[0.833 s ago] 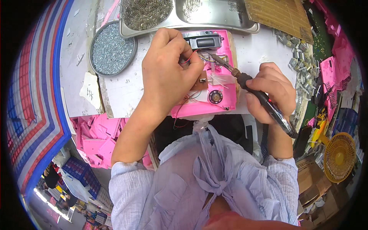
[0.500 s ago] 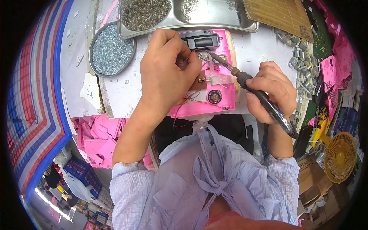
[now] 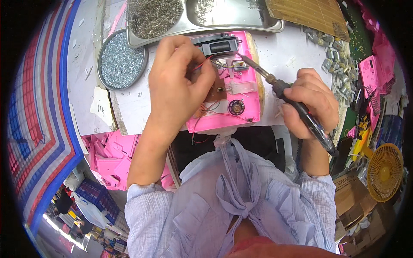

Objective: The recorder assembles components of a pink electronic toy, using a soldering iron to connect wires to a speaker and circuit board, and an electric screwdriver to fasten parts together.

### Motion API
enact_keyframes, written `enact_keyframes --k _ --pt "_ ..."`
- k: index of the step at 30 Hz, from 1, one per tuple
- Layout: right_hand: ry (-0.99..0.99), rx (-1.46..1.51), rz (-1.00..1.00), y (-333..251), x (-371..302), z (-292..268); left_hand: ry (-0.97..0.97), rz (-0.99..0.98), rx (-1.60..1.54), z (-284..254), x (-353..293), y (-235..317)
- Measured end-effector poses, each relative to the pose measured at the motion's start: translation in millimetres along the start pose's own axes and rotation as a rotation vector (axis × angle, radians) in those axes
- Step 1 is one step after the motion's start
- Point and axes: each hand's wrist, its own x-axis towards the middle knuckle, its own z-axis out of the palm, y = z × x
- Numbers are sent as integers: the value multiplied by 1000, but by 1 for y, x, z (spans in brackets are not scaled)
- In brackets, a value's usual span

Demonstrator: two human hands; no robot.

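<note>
Head view, and far left of the pink housing (image 3: 251,103) we had a striped sheet (image 3: 43,107); nearer the housing's left stood a round dish (image 3: 123,89) of screws, with loose pink pieces (image 3: 112,159) lower down on that side; our left hand (image 3: 178,77) was over the housing's left part, thumb and forefinger drawn together on a red wire (image 3: 203,63), fingertips partly hidden from us; beyond the housing's far edge lay a steel tray (image 3: 236,19); the housing lay open side up, carrying a brown circuit board (image 3: 216,91) at its left, a black box (image 3: 219,46) at its far end and a round speaker (image 3: 236,107) at its near end; right of the housing, our right hand (image 3: 316,101) was wrapped around a soldering iron (image 3: 304,114), whose tip pointed in beside the black box; we could not tell whether it touched anything; farther right of the housing lay grey metal parts (image 3: 333,64), then a yellow fan (image 3: 385,172).
</note>
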Motion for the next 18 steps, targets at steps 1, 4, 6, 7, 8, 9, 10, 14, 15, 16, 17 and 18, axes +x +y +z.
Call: enact_keyframes --k 1,4,6,7,8,9,10,14,15,16,17,18 --pt "22 7 8 -2 -2 -4 13 -8 -22 -3 -3 8" --pt "76 43 42 -5 -9 -16 -192 136 -9 -10 -13 26" --pt "116 26 36 -3 -14 -13 -328 232 93 -2 -14 33" --pt "138 19 27 -2 -14 -12 -325 265 78 2 -13 30" --pt "92 14 50 -3 -17 -16 -321 297 62 7 -13 23" --pt "151 58 168 -7 -21 -14 -316 328 48 9 -14 20" --pt "215 96 289 -13 -28 -7 -266 248 -41 10 -15 19" --pt "192 167 520 -15 -21 28 -338 -213 -267 6 -14 18" --pt "160 121 511 -12 -16 39 -313 -251 -317 8 -15 18" --pt "160 184 514 -7 -11 47 -287 -294 -370 10 -15 18" --pt "163 245 518 -2 -8 55 -265 -334 -424 10 -14 18" --pt "167 305 522 1 -4 60 -284 -335 -421 9 -13 18"
